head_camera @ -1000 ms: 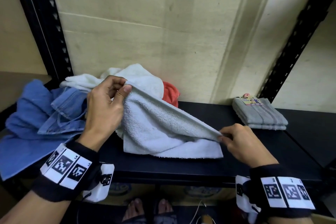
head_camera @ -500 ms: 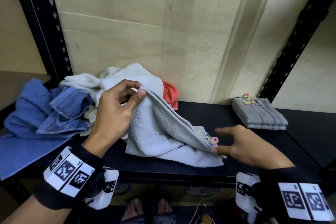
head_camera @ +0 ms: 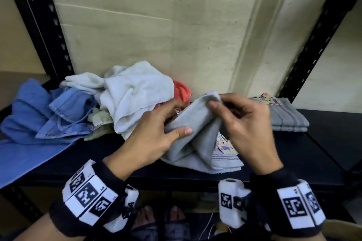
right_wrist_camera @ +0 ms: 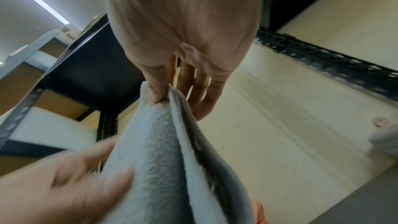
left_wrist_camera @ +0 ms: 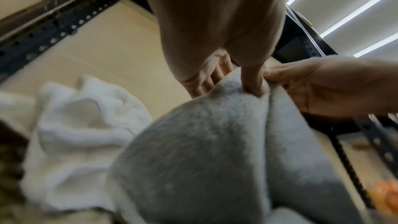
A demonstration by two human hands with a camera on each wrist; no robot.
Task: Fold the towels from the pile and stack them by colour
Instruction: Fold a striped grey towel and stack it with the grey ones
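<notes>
A grey towel [head_camera: 197, 123] is lifted into a peak over the black shelf [head_camera: 323, 152], its lower part with a paper label lying on the shelf. My left hand [head_camera: 176, 119] grips the towel's left side, thumb on the front and fingers behind. My right hand [head_camera: 217, 101] pinches the top of the peak. The left wrist view shows my left hand [left_wrist_camera: 232, 83] with its thumb pressed into the grey towel [left_wrist_camera: 204, 151]. The right wrist view shows my right hand [right_wrist_camera: 165, 94] pinching two layers of the grey towel [right_wrist_camera: 155, 151]. The pile behind holds a white towel [head_camera: 137, 94], blue towels [head_camera: 39, 113] and a red towel [head_camera: 182, 90].
A folded stack of grey towels [head_camera: 288, 117] with a label sits at the right back of the shelf. Black slotted uprights [head_camera: 39, 25] stand at both sides, with a pale wall behind. Bare shelf shows in front of the stack.
My left hand has carried its end of the grey towel rightward to meet the right hand. The right hand has risen from the shelf and now pinches the raised fold.
</notes>
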